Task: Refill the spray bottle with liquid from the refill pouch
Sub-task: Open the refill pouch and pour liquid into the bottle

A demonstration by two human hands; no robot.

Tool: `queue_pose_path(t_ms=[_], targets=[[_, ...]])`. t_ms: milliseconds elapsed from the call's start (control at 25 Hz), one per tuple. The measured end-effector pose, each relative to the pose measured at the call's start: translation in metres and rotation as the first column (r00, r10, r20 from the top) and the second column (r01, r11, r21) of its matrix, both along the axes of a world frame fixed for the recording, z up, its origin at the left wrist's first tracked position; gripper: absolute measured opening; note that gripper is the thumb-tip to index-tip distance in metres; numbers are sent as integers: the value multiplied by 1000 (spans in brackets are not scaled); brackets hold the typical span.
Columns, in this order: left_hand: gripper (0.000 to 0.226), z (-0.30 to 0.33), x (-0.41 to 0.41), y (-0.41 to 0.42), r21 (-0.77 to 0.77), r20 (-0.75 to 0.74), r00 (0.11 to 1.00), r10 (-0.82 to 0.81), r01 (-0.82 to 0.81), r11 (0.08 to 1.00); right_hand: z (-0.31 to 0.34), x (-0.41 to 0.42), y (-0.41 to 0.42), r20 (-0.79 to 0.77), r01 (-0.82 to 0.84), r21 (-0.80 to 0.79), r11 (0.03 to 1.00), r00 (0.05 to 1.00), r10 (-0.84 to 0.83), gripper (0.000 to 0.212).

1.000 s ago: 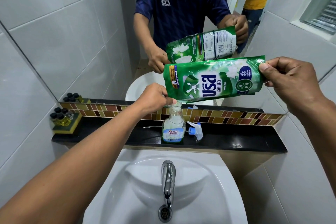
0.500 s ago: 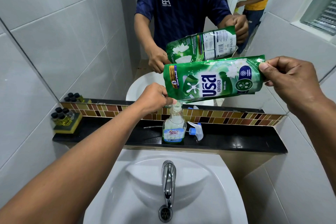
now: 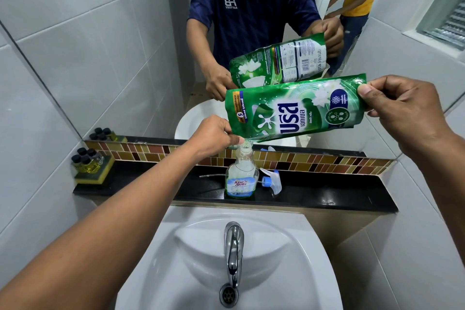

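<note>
A green refill pouch point(image 3: 292, 111) lies tilted on its side above the ledge, its lower left corner right over the mouth of the clear spray bottle point(image 3: 242, 177). The bottle stands upright and uncapped on the black ledge point(image 3: 327, 196), with pale liquid filling its lower part. My left hand point(image 3: 214, 134) pinches the pouch's spout corner at the bottle's neck. My right hand point(image 3: 405, 111) grips the pouch's raised bottom end. The white and blue spray head point(image 3: 270, 180) lies on the ledge just right of the bottle.
A white sink point(image 3: 289, 272) with a chrome tap point(image 3: 234, 251) sits below the ledge. Several small dark-capped bottles point(image 3: 86, 158) stand on a sponge at the ledge's left end. The mirror point(image 3: 125, 33) behind shows a second person in yellow.
</note>
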State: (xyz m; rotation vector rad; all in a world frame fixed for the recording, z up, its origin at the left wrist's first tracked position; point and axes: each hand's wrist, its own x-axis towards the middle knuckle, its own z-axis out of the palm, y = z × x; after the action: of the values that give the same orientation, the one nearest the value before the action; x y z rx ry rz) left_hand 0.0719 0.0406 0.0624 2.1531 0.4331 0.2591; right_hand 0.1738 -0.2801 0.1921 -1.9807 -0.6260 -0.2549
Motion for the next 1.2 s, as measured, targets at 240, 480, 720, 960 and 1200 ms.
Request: queue_pose_path(t_ms=[240, 480, 720, 960, 1200], targets=[[19, 1, 0, -2, 14, -13, 1000, 1, -1, 1000, 2, -2, 0, 7, 4, -6, 1000, 1000, -4, 12], [18, 4, -2, -3, 8, -12, 1000, -1, 1, 1000, 5, -4, 2, 7, 3, -3, 1000, 1000, -3, 18], [18, 5, -2, -3, 4, -15, 1000, -6, 6, 1000, 7, -3, 3, 17, -9, -16, 1000, 1000, 9, 17], [19, 6, -2, -3, 2, -9, 1000, -15, 15, 1000, 8, -2, 3, 21, -14, -9, 1000, 1000, 14, 14], [19, 4, -2, -1, -1, -4, 1000, -15, 15, 1000, 7, 3, 4, 25, 4, -9, 1000, 1000, -4, 13]])
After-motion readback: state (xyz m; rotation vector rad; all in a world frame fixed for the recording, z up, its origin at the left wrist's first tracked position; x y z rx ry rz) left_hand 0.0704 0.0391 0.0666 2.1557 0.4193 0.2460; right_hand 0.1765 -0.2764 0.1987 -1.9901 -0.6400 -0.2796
